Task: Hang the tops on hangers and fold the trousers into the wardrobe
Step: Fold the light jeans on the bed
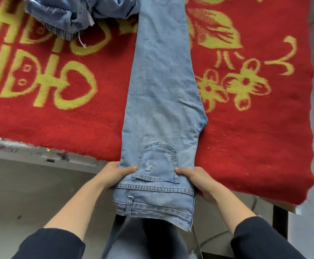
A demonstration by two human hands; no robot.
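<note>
Light-blue jeans (161,90) are lying halved lengthwise on the red blanket (255,128), waistband overhanging the near edge. Left hand (115,174) and right hand (197,179) are pinching its sides. Cross-folding and stowing are remaining; another denim garment (74,14) is waiting.

Two hands, left hand (115,174) and right hand (199,182); one pair of jeans (161,81), centre; one denim heap (74,14), upper left; one red blanket (246,137).

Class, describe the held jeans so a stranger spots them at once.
Find the red blanket with yellow patterns. Pale jeans lie flat down its middle, waist end held by the left hand and right hand. Unlike the crumpled darker denim beyond, they show a frayed pocket.
</note>
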